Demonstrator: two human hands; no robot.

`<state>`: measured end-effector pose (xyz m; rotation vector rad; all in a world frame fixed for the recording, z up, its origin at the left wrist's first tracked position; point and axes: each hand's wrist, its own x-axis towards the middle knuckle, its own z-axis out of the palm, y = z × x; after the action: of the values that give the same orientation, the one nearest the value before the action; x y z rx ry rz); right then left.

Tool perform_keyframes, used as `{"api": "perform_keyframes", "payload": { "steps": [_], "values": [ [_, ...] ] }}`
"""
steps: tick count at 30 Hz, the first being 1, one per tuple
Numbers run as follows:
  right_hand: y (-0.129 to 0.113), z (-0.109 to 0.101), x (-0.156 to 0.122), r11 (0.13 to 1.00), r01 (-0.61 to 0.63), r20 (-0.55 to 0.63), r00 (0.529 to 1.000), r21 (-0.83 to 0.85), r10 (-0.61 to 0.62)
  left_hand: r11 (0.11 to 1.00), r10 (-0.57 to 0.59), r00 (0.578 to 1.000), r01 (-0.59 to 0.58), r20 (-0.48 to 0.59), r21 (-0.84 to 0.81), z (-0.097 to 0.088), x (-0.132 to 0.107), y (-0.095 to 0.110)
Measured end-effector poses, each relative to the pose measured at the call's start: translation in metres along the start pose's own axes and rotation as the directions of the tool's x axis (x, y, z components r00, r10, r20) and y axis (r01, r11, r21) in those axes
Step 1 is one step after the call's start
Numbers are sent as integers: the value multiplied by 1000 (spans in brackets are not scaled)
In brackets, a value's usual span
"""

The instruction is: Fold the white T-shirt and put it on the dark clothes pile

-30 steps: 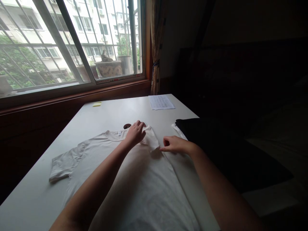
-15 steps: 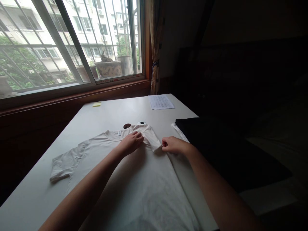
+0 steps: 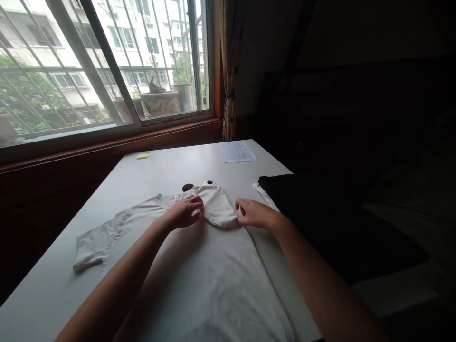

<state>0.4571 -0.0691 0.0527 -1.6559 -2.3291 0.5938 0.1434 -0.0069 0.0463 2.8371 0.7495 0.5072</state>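
**Two Hands Meet at the Shoulder of a White Shirt**

A white T-shirt (image 3: 228, 275) lies spread on a white table (image 3: 178, 161), its collar (image 3: 164, 200) pointing to 12 o'clock and one short sleeve (image 3: 94, 240) stretched toward 10 o'clock. At the shirt's 1 o'clock, the other shoulder lies as a rounded flap (image 3: 219, 204) over the body of the garment.

A person's left hand (image 3: 185, 211), fingers loosely curled, is at the flap's 9 o'clock edge, covering part of the collar; whether it grasps the fabric cannot be told. The right hand (image 3: 253, 213) is at the flap's 4 o'clock corner, fingers bent and a gap showing between thumb and forefinger — any grip on the cloth is too small to make out.

Just beyond the shirt, at 12 o'clock, sit two round objects: a dark brown one (image 3: 187, 188) and a white ring with a black center (image 3: 210, 182). Black cloth (image 3: 338, 228) spreads at 2 o'clock, with white fabric (image 3: 262, 192) at its near edge. Farther out are yellow notes (image 3: 143, 155) at 11 o'clock and printed papers (image 3: 238, 152) toward 12 — with a barred window (image 3: 142, 61) and a tied curtain (image 3: 229, 85) behind the table.
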Motion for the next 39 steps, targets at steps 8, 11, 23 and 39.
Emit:
{"api": "perform_keyframes", "payload": {
  "steps": [8,11,23,39],
  "values": [
    [-14,-3,0,979,202,-24,979,-3,-202,976,-214,967,205,-137,-71,29,34,-8],
    [-16,-2,0,980,200,-22,980,4,-200,955,-293,943,279,-159,-104,48,50,-12],
    [-20,7,4,939,333,55,939,88,-338,945,-322,943,326,-83,39,39,62,-7],
    [-4,1,5,934,-103,285,959,342,1,942,-281,953,251,113,225,68,90,-7]
  ]
}}
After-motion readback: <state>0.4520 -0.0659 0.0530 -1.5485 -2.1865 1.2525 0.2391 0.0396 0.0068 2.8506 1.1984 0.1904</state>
